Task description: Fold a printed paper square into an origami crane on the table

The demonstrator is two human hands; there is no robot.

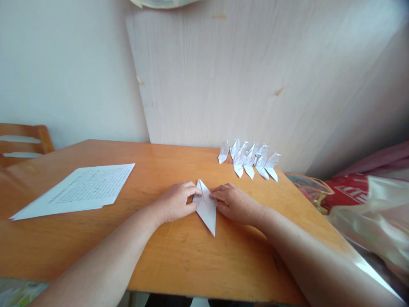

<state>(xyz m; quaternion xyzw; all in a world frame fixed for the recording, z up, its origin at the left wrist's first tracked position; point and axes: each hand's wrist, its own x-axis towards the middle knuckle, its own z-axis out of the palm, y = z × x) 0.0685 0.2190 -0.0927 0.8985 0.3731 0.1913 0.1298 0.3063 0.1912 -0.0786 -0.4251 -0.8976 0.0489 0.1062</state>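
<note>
A white sheet folded into a narrow diamond, the folded paper [207, 212], lies on the table in front of me, one long point toward me. A crease runs down from its far tip. My left hand [179, 201] holds its left edge, thumb and forefinger on the paper and the other fingers curled. At the opposite edge, my right hand [237, 204] grips the paper with bent fingers, its thumb nearer me. Beyond my right hand stand several small folded paper figures [249, 160] with upright points, grouped close together.
A stack of printed sheets [92, 185] lies at the left on the wooden table [166, 260]. A pale board [204, 85] rises along the table's back edge. Beyond the right edge are a red bag [347, 189] and a whitish plastic bag [377, 217]. A wooden chair [44, 138] stands far left.
</note>
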